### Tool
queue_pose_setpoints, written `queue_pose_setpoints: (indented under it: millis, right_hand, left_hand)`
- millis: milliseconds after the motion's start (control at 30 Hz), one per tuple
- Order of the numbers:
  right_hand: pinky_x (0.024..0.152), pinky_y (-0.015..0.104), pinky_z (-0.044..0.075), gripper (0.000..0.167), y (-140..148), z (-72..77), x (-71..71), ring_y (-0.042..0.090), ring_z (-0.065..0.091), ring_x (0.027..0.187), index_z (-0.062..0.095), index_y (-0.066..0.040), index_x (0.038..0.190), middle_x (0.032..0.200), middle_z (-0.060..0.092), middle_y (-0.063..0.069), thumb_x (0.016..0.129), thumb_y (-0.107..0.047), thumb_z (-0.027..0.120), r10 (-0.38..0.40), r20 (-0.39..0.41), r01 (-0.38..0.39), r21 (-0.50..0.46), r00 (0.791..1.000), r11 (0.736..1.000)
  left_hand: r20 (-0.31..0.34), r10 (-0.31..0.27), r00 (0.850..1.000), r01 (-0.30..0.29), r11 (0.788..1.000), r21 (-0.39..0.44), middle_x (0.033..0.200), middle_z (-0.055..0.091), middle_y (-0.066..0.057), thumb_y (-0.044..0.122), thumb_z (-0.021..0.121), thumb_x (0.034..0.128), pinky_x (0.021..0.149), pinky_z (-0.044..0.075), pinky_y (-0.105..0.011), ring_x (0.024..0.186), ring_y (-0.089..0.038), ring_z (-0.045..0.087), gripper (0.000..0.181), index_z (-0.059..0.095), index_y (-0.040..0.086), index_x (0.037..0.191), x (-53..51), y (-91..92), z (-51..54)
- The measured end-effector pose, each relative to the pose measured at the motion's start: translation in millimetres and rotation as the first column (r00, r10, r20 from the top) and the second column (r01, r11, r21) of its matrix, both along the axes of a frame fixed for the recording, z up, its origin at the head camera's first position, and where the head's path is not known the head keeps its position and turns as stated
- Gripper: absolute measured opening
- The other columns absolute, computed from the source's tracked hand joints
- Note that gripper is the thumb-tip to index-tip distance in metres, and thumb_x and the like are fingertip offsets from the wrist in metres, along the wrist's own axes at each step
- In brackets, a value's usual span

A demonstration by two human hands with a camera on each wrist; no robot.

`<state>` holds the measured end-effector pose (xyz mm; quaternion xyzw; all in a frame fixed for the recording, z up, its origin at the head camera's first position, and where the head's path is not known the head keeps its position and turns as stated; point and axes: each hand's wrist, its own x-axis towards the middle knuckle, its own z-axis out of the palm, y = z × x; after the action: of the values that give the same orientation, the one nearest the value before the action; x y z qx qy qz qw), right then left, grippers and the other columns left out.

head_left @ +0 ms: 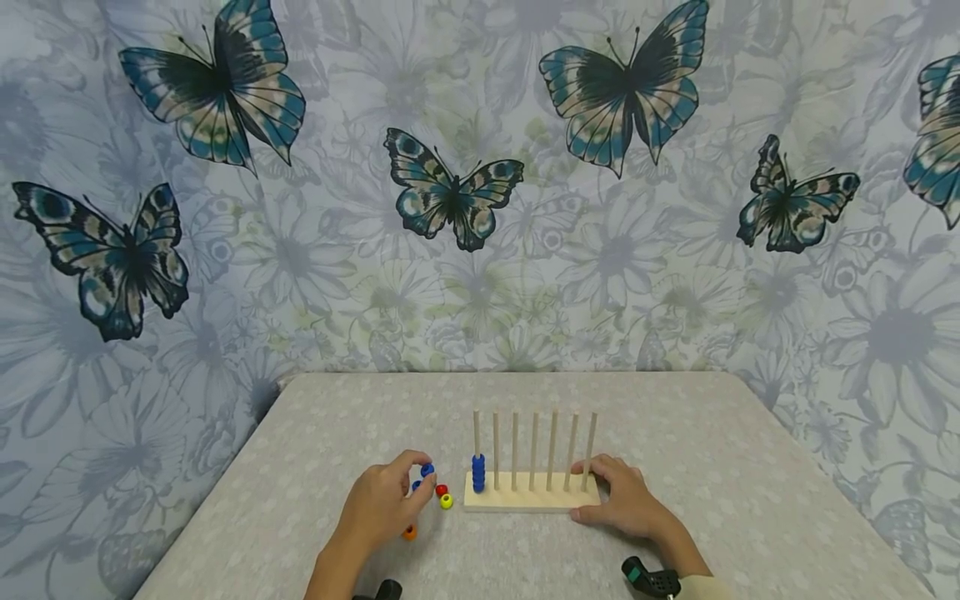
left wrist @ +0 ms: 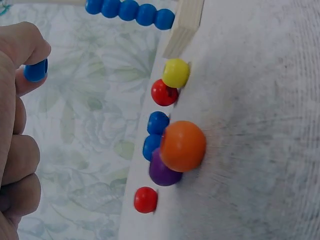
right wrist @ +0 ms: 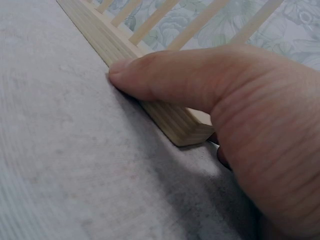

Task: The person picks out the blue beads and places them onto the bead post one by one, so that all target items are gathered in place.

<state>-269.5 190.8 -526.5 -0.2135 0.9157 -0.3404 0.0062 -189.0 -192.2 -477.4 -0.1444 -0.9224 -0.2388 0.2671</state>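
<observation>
1. Blue bead (head_left: pixel 427 470), raised off the table (head_left: pixel 675 417): for threading, it was judged best pinched lightly by its sides, so that the hole was left uncovered and could be squared over a peg tip.
2. Steadiness seemed called for in the wooden stand (head_left: pixel 532 500), which was set on the table between the hands; its base was best held flat, untilted.
3. Five blue beads (head_left: pixel 478 473) were stacked on the leftmost peg (head_left: pixel 476 429), whose upper part was left bare.
4. By the left hand (head_left: pixel 380 504), the raised bead was pinched between thumb and forefinger, the other fingers curled in.
5. By the right hand (head_left: pixel 628 502), spread to the base's width, the stand's right end was gripped, thumb along the front.
</observation>
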Motion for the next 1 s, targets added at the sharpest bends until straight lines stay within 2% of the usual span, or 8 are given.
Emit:
queue_pose_setpoints:
  millis: [167, 333, 700, 1000]
  right_hand:
    - [0.092, 0.04, 0.031, 0.056, -1, -0.2, 2.0, 0.016, 0.055, 0.116, 0.064, -0.036, 0.117, 0.114, 0.061, -0.018, 0.069, -0.053, 0.087, 0.0, 0.01, 0.0, -0.008, 1.0, 1.0]
    - [0.091, 0.039, 0.031, 0.056, -1, -0.3, 1.7, 0.016, 0.055, 0.115, 0.063, -0.037, 0.117, 0.114, 0.061, -0.018, 0.069, -0.054, 0.087, -0.003, 0.004, 0.003, -0.006, 1.0, 1.0]
    - [0.092, 0.04, 0.031, 0.056, 2, -2.6, 2.6, 0.015, 0.055, 0.114, 0.064, -0.036, 0.117, 0.112, 0.061, -0.019, 0.069, -0.054, 0.087, -0.013, 0.015, 0.013, -0.001, 1.0, 1.0]
    - [0.093, 0.041, 0.03, 0.054, 1, -3.1, -0.7, 0.015, 0.054, 0.116, 0.063, -0.039, 0.115, 0.114, 0.06, -0.019, 0.069, -0.056, 0.086, -0.009, 0.001, 0.009, 0.0, 1.0, 1.0]
  left_hand:
    - [-0.113, -0.028, 0.993, 0.024, 0.999, -0.039, 0.05, 0.022, 0.025, 0.022, 0.079, 0.0851, 0.04, 0.011, -0.007, 0.043, 0.014, 0.006, 0.022, 0.068, 0.017, 0.104, 1.8, 3.8, 10.0]
    - [-0.169, -0.042, 0.985, 0.036, 0.999, -0.038, 0.051, 0.023, 0.025, 0.021, 0.08, 0.0842, 0.041, 0.011, -0.007, 0.045, 0.014, 0.006, 0.023, 0.068, 0.017, 0.103, 4.0, 7.3, 24.2]
    - [-0.178, -0.056, 0.982, 0.048, 0.998, -0.046, 0.05, 0.023, 0.023, 0.021, 0.082, 0.0826, 0.041, 0.012, -0.008, 0.046, 0.013, 0.006, 0.024, 0.071, 0.016, 0.103, 3.4, 10.0, 43.6]
    - [-0.218, -0.113, 0.969, 0.097, 0.992, -0.081, 0.05, 0.023, 0.021, 0.021, 0.079, 0.0857, 0.043, 0.013, -0.012, 0.046, 0.01, 0.006, 0.023, 0.073, 0.012, 0.106, -3.7, 15.1, 70.9]
